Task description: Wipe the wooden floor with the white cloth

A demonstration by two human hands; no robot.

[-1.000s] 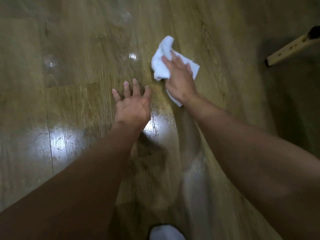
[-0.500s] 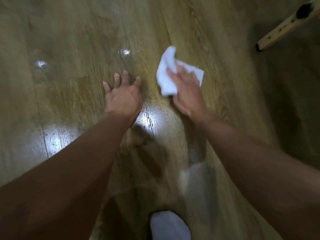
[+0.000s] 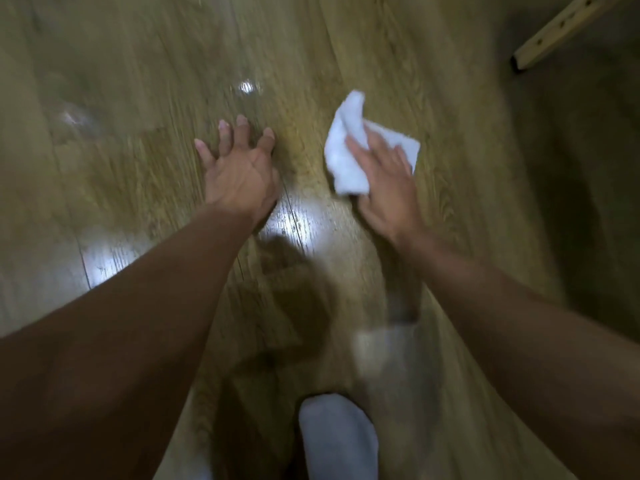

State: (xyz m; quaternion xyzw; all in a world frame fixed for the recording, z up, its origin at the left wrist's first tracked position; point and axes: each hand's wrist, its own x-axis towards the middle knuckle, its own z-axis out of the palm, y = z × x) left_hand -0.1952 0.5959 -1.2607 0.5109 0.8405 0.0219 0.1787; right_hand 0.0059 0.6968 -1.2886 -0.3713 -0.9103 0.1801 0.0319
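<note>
**Cloth** [image 3: 346, 161]: white, crumpled, lying on the floor right of centre in the head view. Its far-left corner is bunched upward in a fold, and a flatter corner sticks out to the right past the fingers. No print or label can be made out on it.

**Floor** [image 3: 145, 174]: wooden planks, olive-brown and glossy, with the grain running away from the viewer. The seams between boards show as thin dark lines. The surface is smeared by motion blur.

**Right hand** [image 3: 388, 188]: palm down on top of the cloth, grasping nothing that can be seen. The fingers are laid nearly straight across the cloth and press it to the floor. The thumb is hidden at the cloth's near edge, so any pinch there cannot be confirmed. The forearm enters from the lower right.

**Left hand** [image 3: 239, 178]: released and holding nothing, palm down on the bare floor. The fingers are spread and extended. It lies left of the cloth and apart from it. The forearm enters from the lower left.

**Glare** [image 3: 301, 216]: a bright reflection on the boards between the two wrists. A second patch lies to the left beside the left forearm, and small glints lie farther off.

**Sock** [image 3: 337, 438]: pale, at the bottom edge between the forearms.

**Blur** [image 3: 381, 351]: a pale blurred shape above the sock, too indistinct to name.

**Bar** [image 3: 561, 29]: light wood, slanting in from the top right corner, its dark-tipped end over a shadowed stretch of floor. It is well apart from both hands.
</note>
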